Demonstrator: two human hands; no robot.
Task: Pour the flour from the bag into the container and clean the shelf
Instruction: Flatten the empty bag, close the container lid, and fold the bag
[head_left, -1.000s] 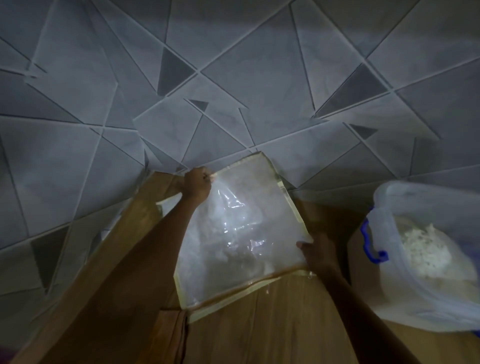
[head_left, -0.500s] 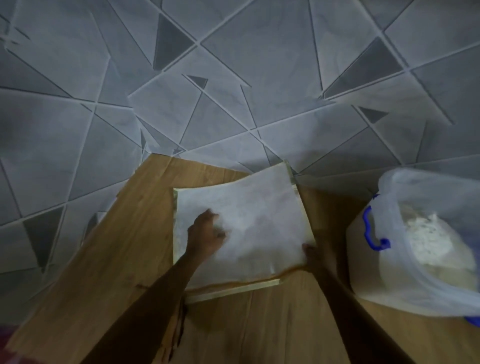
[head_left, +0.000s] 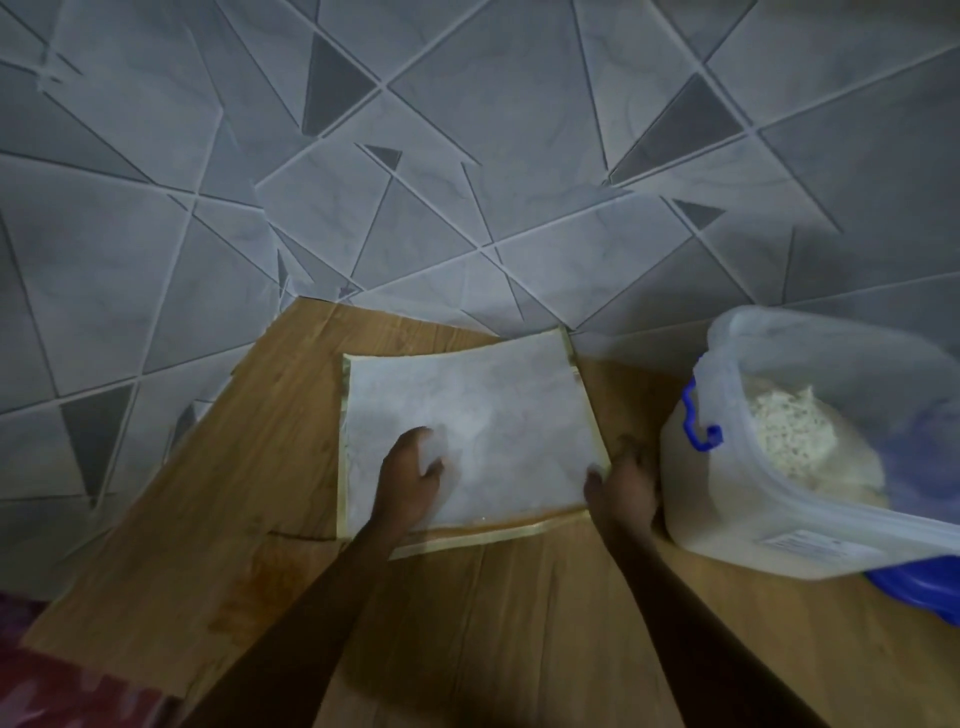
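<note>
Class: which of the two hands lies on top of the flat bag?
The left hand rests on the bag's face; the right hand only holds its near corner, beside the container.

No writing can be read anywhere. The translucent plastic storage container with the blue handle (head_left: 727, 512) carries a small white rectangular label (head_left: 802, 544) low on its near wall. The label's faint printed lines are too small and blurred to make out.

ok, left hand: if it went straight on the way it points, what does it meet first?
The left hand rests on the bag; straight on lies only more bag, then probably the tiled wall behind its far edge.
</note>
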